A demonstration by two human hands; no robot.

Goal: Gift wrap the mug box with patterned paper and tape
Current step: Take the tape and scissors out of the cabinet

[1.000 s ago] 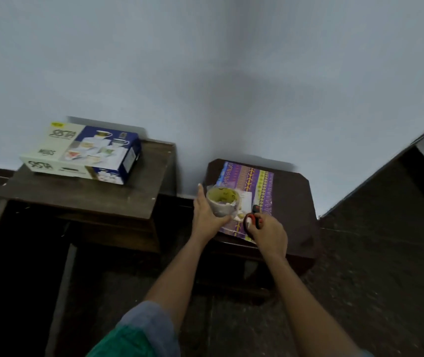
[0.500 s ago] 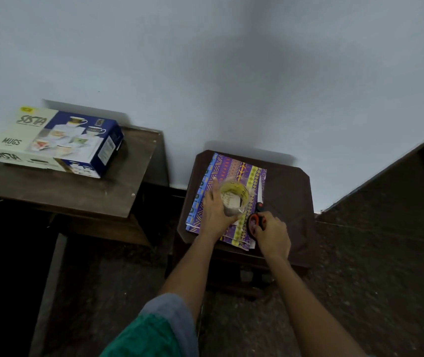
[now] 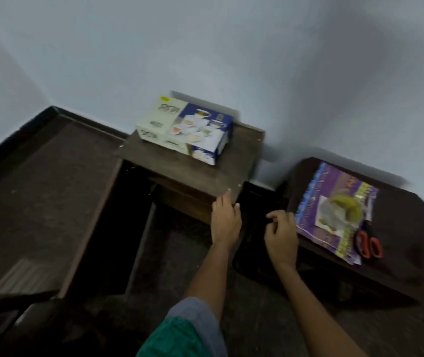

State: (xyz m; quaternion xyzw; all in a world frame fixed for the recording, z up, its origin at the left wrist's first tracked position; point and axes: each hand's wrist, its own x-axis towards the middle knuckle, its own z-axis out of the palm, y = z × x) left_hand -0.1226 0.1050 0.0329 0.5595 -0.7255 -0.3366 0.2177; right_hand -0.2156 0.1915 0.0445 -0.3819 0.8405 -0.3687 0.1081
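Observation:
The cream and blue mug box [image 3: 185,130] lies on a brown wooden table [image 3: 192,171] against the wall. On a dark stool [image 3: 396,228] to the right lies the purple patterned paper [image 3: 334,202], with the tape roll [image 3: 345,210] on top of it. Red-handled scissors [image 3: 369,243] rest at the paper's near right edge. My left hand [image 3: 225,219] reaches with straight fingers to the table's near corner and holds nothing. My right hand [image 3: 281,234] hovers between table and stool, fingers loosely curled and empty.
A pale wall rises behind both pieces of furniture. A long dark wooden frame [image 3: 51,191] runs along the left. Dark floor [image 3: 257,318] lies below my arms, with a gap between the table and the stool.
Both hands have let go of the tape roll and scissors, which now lie on the stool. The view and both hands have swung left toward the table with the mug box.

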